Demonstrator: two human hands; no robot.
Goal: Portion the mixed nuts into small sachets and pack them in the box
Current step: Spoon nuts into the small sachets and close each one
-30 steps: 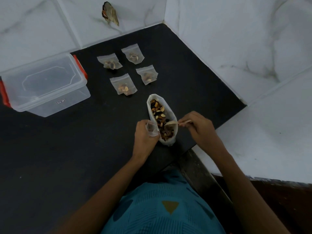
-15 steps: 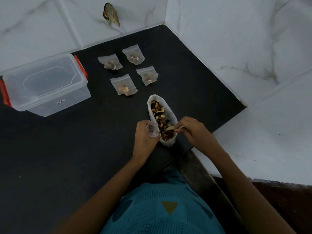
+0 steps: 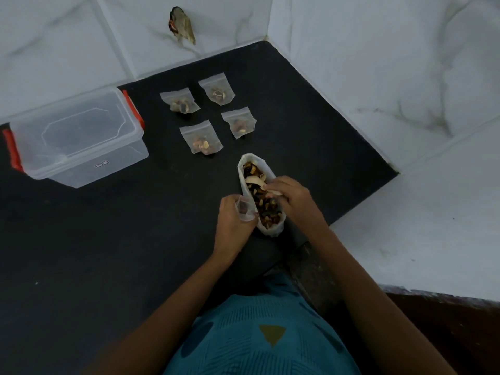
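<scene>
Black tabletop set into a corner of white marble-veined wall tiles, a chipped hole in the tile behind it, dim even light.

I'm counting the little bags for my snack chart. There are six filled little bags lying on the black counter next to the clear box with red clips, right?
Not six. The head view shows four filled sachets lying on the black counter, beside the clear box with red clips. A fifth small sachet is in the left hand, not on the counter.
</scene>
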